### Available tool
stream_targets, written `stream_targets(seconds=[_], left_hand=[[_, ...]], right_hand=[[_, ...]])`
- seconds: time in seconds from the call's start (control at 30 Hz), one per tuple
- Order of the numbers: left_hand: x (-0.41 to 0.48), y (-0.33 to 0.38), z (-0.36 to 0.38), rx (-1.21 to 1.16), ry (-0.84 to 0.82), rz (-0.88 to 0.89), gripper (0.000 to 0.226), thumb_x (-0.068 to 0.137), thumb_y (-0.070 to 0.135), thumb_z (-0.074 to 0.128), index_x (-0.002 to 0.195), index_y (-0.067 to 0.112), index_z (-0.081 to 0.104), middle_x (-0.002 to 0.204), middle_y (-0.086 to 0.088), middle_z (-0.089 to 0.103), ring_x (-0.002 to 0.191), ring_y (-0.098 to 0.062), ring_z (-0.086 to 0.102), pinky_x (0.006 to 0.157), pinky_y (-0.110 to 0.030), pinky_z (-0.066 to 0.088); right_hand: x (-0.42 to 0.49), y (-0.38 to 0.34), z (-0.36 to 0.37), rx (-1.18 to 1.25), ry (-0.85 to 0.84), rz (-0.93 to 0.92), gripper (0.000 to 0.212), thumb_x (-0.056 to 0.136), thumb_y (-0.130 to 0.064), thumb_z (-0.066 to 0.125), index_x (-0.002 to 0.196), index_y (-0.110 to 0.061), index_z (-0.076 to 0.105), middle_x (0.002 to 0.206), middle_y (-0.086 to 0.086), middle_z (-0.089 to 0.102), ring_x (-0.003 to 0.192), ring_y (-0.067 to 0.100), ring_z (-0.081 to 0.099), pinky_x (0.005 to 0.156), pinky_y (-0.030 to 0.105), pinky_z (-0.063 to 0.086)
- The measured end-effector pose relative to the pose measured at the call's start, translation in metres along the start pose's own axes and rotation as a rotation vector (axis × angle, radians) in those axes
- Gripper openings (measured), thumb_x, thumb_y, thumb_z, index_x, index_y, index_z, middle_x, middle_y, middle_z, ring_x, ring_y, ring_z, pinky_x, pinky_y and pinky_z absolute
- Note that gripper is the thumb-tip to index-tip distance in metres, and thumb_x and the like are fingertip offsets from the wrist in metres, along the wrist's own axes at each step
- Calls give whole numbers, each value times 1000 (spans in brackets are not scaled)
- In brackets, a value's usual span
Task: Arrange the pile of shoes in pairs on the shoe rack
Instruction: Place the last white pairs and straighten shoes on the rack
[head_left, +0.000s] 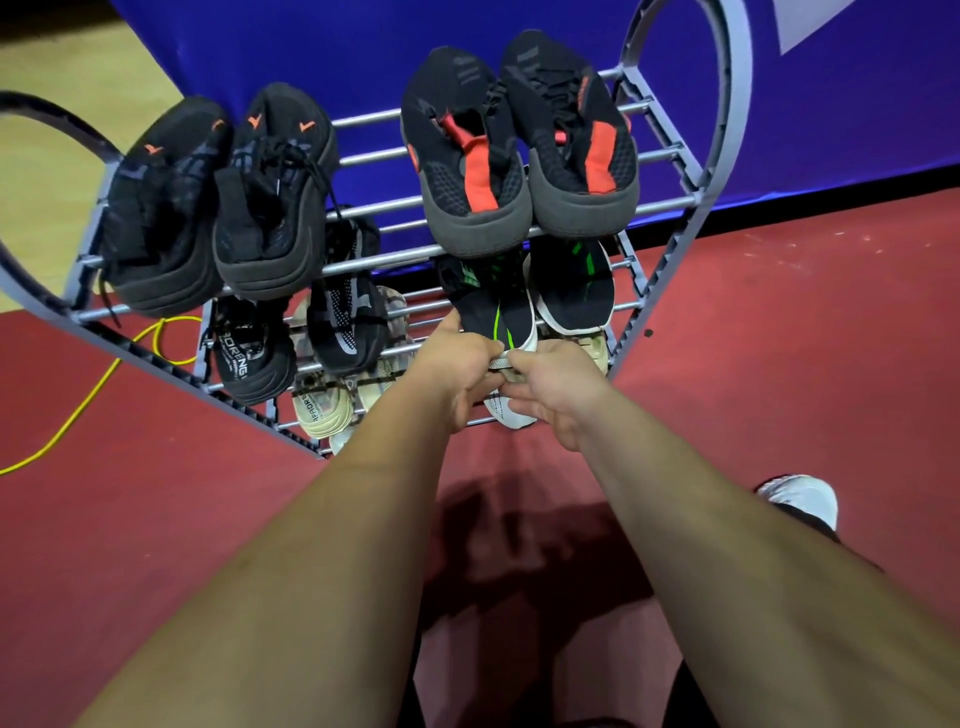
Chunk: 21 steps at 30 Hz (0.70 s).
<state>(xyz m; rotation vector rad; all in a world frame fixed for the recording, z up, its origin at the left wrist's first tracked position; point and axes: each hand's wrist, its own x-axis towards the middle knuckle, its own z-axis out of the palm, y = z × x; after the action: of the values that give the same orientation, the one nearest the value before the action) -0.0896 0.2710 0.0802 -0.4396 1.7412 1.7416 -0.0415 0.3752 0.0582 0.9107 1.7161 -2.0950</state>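
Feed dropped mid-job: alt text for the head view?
Both hands, left hand and right hand, grip the heel of a black-and-green shoe on the second shelf of the shoe rack, beside its match. A black-and-orange pair and a black-and-red pair sit on top.

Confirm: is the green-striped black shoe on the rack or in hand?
On the rack, not released: the green-striped shoe lies beside its mate, left hand and right hand pinching its heel.
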Motion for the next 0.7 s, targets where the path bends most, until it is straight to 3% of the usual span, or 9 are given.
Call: stream_targets(seconds=[0.07, 0.1, 0.17, 0.27, 0.33, 0.4, 0.47, 0.57, 0.7], left_hand=[[-3, 4, 3, 84, 37, 37, 74, 74, 3, 66, 143, 13, 44, 106, -13, 68, 75, -23, 72, 83, -44, 63], [-3, 6, 4, 99, 49, 49, 83, 67, 6, 67, 146, 9, 40, 106, -15, 69, 77, -26, 73, 82, -44, 63], [-4, 8, 5, 121, 58, 62, 89, 61, 8, 68, 145, 7, 39, 110, -19, 70, 82, -28, 75, 81, -43, 64], [-7, 8, 6, 179, 47, 30, 70, 60, 10, 69, 127, 7, 50, 113, -22, 71, 82, -25, 71, 85, -47, 61], [-7, 12, 7, 198, 53, 39, 58, 69, 15, 72, 122, 8, 51, 107, -16, 73, 82, -22, 70, 75, -39, 60], [-4, 16, 8, 225, 90, 52, 65, 65, 26, 75, 124, 12, 51, 112, -11, 72, 86, -21, 72, 68, -34, 59], [-2, 20, 7, 313, 181, 80, 78, 55, 39, 76, 125, 20, 50, 123, -8, 67, 97, -27, 70, 81, -40, 59], [-6, 24, 7, 593, 303, 191, 66, 75, 38, 71, 133, 17, 45, 140, -10, 43, 109, -31, 56, 92, -35, 46], [-10, 22, 4, 838, 308, 389, 51, 85, 29, 64, 133, 15, 51, 141, -13, 37, 119, -38, 53, 102, -38, 43]], right_hand=[[0, 1, 0, 22, 33, -22, 4, 102, -13, 56, 100, -12, 59, 92, 12, 59, 79, 22, 57, 71, 36, 55], [1, 0, -1, 28, 44, -35, 6, 102, -17, 57, 98, -14, 61, 92, 10, 64, 82, 21, 62, 72, 33, 54], [3, 0, -2, 25, 56, -38, 6, 101, -20, 59, 99, -15, 62, 95, 8, 70, 84, 18, 71, 79, 34, 58], [3, 1, -3, -14, 73, 24, 15, 98, -22, 62, 104, -10, 67, 99, 6, 71, 91, 23, 75, 76, 31, 59], [0, -2, -6, -11, 90, 66, 17, 97, -32, 64, 101, -16, 69, 101, 3, 71, 102, 28, 76, 79, 34, 59], [-1, -8, -13, 66, 113, 104, 24, 96, -46, 65, 97, -22, 65, 101, 3, 67, 100, 28, 75, 81, 35, 59], [2, -12, -21, 172, 147, 133, 40, 95, -54, 63, 107, -16, 63, 107, 6, 63, 98, 25, 70, 84, 37, 57], [8, -14, -27, 306, 224, 148, 64, 97, -55, 61, 143, -12, 52, 122, 12, 60, 101, 26, 65, 89, 40, 56], [12, -15, -29, 433, 298, 125, 43, 99, -49, 60, 129, -19, 57, 130, 12, 62, 107, 26, 65, 104, 44, 53]])
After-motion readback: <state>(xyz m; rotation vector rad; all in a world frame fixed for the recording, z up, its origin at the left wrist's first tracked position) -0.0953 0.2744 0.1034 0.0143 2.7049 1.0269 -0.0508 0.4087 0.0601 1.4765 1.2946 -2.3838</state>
